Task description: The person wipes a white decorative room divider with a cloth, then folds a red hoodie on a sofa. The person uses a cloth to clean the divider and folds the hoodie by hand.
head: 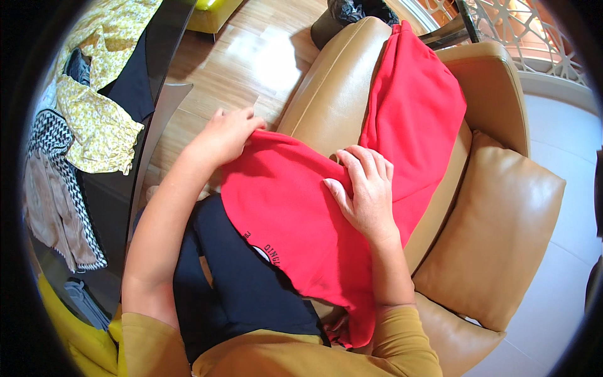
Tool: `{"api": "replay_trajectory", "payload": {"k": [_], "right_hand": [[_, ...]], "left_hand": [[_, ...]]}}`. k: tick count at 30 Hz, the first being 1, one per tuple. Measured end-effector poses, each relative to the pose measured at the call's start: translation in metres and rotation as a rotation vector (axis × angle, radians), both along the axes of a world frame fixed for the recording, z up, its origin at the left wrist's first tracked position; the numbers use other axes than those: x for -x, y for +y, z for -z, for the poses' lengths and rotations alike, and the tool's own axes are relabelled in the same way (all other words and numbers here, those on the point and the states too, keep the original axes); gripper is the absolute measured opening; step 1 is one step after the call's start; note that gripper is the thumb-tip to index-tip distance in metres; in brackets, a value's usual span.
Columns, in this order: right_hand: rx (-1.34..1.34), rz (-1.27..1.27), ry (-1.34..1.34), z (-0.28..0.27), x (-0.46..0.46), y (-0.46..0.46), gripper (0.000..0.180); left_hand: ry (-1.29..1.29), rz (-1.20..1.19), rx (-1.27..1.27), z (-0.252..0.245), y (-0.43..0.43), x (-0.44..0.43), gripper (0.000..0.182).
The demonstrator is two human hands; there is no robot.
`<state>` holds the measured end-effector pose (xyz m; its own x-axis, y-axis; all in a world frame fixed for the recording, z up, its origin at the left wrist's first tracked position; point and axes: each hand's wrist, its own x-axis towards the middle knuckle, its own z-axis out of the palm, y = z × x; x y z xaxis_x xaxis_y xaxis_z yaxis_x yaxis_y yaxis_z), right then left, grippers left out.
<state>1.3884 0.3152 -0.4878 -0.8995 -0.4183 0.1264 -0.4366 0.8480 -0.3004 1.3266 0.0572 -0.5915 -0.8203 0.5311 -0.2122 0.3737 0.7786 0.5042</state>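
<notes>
A red fabric garment with dark lettering and a white patch near its lower edge lies over my lap, and a long part of it stretches across the tan leather sofa. At the garment's upper left edge, my left hand grips the cloth with curled fingers. My right hand rests on the red cloth further right, fingers bent over a fold; whether it pinches the fabric is hard to tell. Dark trousers show on my legs beneath the garment.
The tan sofa seat has loose cushions on the right. At the left, a dark table holds a yellow floral garment and a houndstooth-trimmed garment. A lined bin stands beyond the sofa's far end.
</notes>
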Motion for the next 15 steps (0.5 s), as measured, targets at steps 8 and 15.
{"api": "replay_trajectory", "payload": {"k": [8, 15], "right_hand": [[-0.092, -0.028, 0.059, 0.003, 0.002, 0.021, 0.035], [-0.304, 0.155, 0.437, 0.016, 0.025, 0.095, 0.039]], "left_hand": [[-0.076, 0.000, -0.544, 0.006, 0.013, -0.016, 0.052], [0.360, -0.205, -0.548, -0.022, 0.053, -0.001, 0.029]]}}
